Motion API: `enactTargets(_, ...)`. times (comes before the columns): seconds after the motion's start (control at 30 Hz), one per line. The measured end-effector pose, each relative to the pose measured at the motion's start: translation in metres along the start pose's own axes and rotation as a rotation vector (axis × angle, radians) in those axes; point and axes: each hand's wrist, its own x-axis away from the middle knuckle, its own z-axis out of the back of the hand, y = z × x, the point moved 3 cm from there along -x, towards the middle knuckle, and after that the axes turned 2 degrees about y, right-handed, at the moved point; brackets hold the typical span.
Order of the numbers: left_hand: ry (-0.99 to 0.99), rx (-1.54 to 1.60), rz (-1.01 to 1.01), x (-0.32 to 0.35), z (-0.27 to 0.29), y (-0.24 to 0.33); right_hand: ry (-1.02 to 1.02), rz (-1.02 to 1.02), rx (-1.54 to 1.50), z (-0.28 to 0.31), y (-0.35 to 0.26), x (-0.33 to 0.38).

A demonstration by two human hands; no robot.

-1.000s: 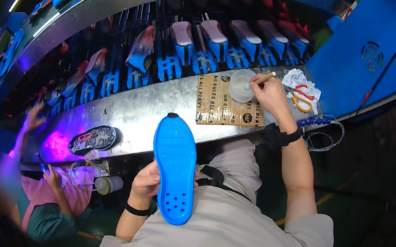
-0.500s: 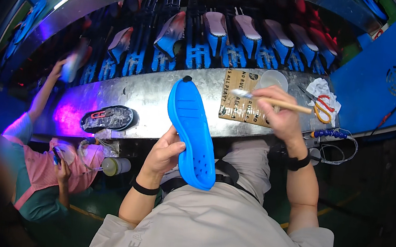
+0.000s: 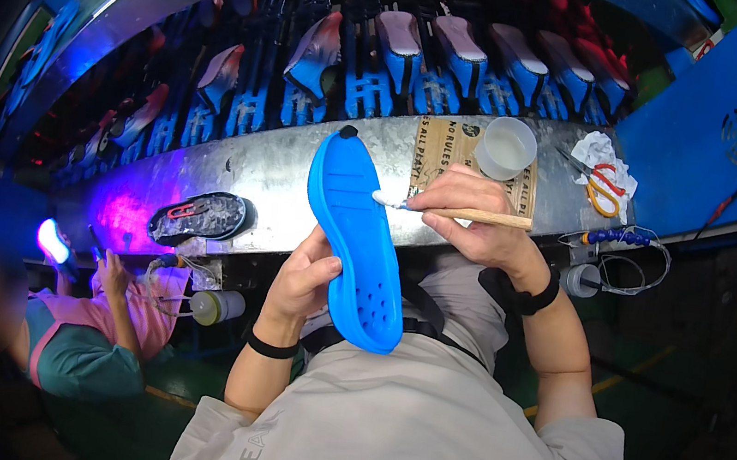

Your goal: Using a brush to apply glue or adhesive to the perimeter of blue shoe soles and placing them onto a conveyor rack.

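Observation:
A bright blue shoe sole (image 3: 352,228) rests tilted in my left hand (image 3: 304,279), its hollow inner side facing up, with raised walls, holes at the heel end and a small black patch (image 3: 349,132) at the toe tip. My left fingers wrap around its left edge at the middle. My right hand (image 3: 473,216) is closed on a wooden-handled brush (image 3: 482,216). The brush's white bristles are at the sole's right edge, near the toe half; whether they touch it I cannot tell.
Behind my right hand a translucent cup (image 3: 506,146) stands on cardboard (image 3: 435,150). Scissors (image 3: 603,192) and crumpled white tissue (image 3: 595,151) lie farther right. A dark sole-shaped piece (image 3: 200,218) sits on the metal bench (image 3: 289,164). Shoe uppers (image 3: 462,52) hang on the rack beyond. A co-worker (image 3: 94,338) is at left.
My right hand has brought the brush left and down to the sole's edge. The sole has shifted slightly up and left. The co-worker's raised arm has come down with a shoe.

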Motion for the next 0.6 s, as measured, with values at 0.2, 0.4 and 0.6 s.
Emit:
enactTargets(0.2,0.005,-0.062,-0.054,-0.001,0.002,0.007,-0.071,-0.036,-0.057,-0.002,-0.009,0.003)
enactTargets(0.4,0.05,-0.13,-0.105,-0.002,0.011,0.015,-0.106,-0.008,-0.094,-0.002,-0.018,0.003)
enactTargets(0.6,0.072,-0.125,-0.143,-0.004,0.009,0.027,-0.154,-0.024,-0.142,-0.001,-0.03,0.005)
